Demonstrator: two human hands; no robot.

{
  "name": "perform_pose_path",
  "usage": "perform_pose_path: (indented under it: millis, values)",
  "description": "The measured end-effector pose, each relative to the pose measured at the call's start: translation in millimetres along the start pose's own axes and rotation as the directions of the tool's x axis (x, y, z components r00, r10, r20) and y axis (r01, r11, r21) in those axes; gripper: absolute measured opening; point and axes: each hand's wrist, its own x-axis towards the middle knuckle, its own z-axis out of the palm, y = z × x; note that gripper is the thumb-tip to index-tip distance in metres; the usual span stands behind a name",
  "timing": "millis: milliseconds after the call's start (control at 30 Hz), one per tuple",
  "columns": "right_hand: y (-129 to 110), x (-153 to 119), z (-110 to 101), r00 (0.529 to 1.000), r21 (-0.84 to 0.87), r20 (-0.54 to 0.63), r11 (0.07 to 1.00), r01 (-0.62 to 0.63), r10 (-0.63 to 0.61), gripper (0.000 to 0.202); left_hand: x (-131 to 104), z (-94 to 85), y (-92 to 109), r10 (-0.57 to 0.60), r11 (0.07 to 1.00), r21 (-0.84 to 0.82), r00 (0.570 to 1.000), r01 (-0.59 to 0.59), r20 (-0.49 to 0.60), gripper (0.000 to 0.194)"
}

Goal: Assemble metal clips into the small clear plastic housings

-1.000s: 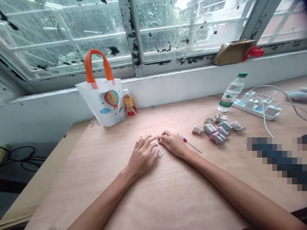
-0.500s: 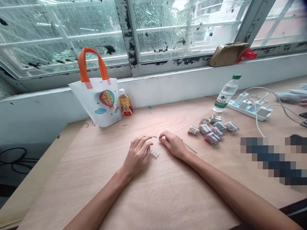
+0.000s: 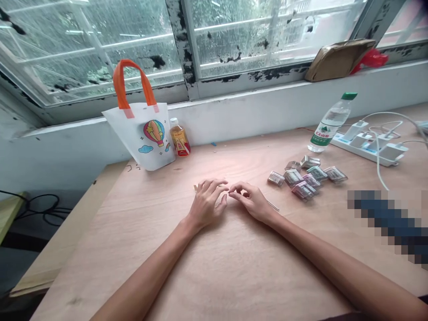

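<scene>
My left hand (image 3: 209,203) is over the table with its fingers spread and curved, its tips close to my right hand. My right hand (image 3: 250,201) has thumb and forefinger pinched together. Whatever sits between them is too small to make out. A thin metal rod (image 3: 274,205) sticks out from behind the right wrist and lies on the table. Just past the left knuckles shows a small yellowish piece (image 3: 195,188). To the right lies a cluster of small clear plastic blocks (image 3: 303,191), several with pink, green or grey parts.
A white bag with orange handles (image 3: 138,138) and an amber drink bottle (image 3: 180,139) stand at the back left. On the right are a water bottle (image 3: 329,125) and a power strip (image 3: 368,149) with cables. A cardboard piece (image 3: 337,60) rests on the sill above the wooden table (image 3: 160,240).
The view has shifted and tilted slightly. My left hand has moved right, closer to the right hand, and the small clear piece that lay beside it no longer shows.
</scene>
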Motion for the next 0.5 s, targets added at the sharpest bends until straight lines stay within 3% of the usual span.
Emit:
perform_pose_path:
  millis: [233,500]
  values:
    - [-1.2,-2.0,-1.8,0.998,0.103,0.064,0.995,-0.005,-0.002,0.016,2.1,-3.1,0.6,0.005,0.998,-0.064,0.999,-0.003,0.040,0.012]
    - [-5.6,-2.1,-3.8,0.993,0.106,0.116,0.994,-0.020,0.008,0.007,0.2,-0.7,-2.4,-0.005,0.997,-0.074,1.000,0.006,0.018,0.008]
